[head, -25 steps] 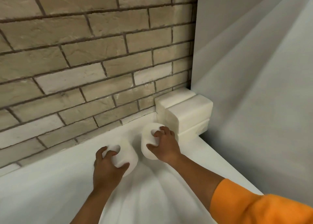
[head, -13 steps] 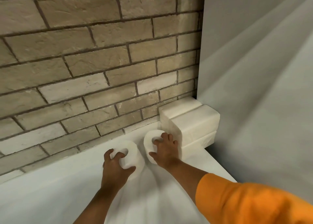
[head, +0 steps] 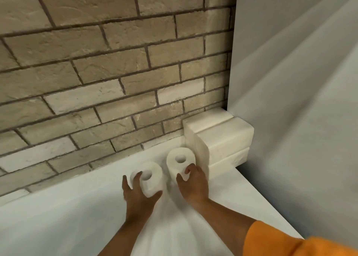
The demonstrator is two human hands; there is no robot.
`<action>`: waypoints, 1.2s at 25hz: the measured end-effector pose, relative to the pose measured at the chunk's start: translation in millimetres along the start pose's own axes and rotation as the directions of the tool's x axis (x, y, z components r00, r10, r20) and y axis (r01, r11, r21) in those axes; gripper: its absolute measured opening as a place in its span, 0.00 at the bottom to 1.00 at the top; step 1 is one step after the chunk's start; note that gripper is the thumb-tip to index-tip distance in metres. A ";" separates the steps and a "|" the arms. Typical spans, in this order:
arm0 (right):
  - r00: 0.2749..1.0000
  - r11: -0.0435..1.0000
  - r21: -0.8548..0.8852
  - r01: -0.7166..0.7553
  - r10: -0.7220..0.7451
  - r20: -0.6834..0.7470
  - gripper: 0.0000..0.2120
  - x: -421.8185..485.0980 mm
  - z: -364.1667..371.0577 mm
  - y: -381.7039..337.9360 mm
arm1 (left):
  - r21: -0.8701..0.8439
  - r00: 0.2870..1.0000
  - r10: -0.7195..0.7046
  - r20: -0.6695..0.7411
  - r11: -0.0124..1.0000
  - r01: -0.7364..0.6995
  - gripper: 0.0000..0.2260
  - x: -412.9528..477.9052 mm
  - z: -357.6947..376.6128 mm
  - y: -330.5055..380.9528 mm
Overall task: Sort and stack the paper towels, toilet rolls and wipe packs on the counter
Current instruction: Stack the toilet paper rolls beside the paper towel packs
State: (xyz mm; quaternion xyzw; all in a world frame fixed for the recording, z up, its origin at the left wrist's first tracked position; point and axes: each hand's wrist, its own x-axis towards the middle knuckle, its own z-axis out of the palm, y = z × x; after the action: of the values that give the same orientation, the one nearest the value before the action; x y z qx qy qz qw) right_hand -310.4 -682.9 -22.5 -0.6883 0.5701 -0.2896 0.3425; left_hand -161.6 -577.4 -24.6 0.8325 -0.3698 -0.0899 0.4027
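Two white toilet rolls stand upright side by side on the white counter (head: 58, 222). My left hand (head: 138, 193) grips the left roll (head: 153, 180) from the near side, fingers curled round it. My right hand (head: 193, 182) holds the right roll (head: 178, 162) low on its near side, fingers curled against it. That roll stands right next to a stack of white rectangular packs (head: 222, 139) in the corner.
A brick wall (head: 116, 71) runs along the back of the counter. A plain grey wall (head: 290, 100) closes the right side. The counter's right edge (head: 267, 203) drops off just past the packs.
Both hands have slid back from the tops of the rolls to their near sides, so both cores now show. The rolls have kept their places beside the packs.
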 end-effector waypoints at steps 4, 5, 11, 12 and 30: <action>0.898 0.762 0.486 -0.429 0.417 0.139 0.11 -3.3 8.1 -6.8 | -0.605 0.692 -0.721 0.019 0.543 0.583 0.39 -16.4 7.4 22.2; 0.864 0.679 0.549 -0.488 0.464 0.195 0.13 -1.5 10.2 -8.5 | -0.721 0.632 -0.768 0.105 0.379 0.580 0.36 -16.7 8.4 25.8; 0.837 0.546 0.648 -0.532 0.456 0.303 0.22 14.1 12.6 -14.8 | -0.860 0.707 -0.634 0.314 0.126 0.495 0.26 -4.9 6.5 29.5; 0.836 0.541 0.650 -0.533 0.456 0.305 0.21 15.2 9.5 -16.6 | -0.857 0.713 -0.624 0.320 0.130 0.499 0.25 -3.2 5.9 30.8; 0.791 0.763 0.365 -0.533 0.297 0.535 0.33 37.2 -37.5 -21.5 | -0.737 0.764 -0.410 0.498 0.265 0.622 0.14 26.2 1.8 48.9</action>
State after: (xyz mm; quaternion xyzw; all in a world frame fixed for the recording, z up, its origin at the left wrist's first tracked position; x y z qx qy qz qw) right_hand -320.6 -722.3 17.4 -0.4750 0.5226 -0.1746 0.6861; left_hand -170.4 -616.2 14.1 0.5624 -0.0151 -0.4781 0.6744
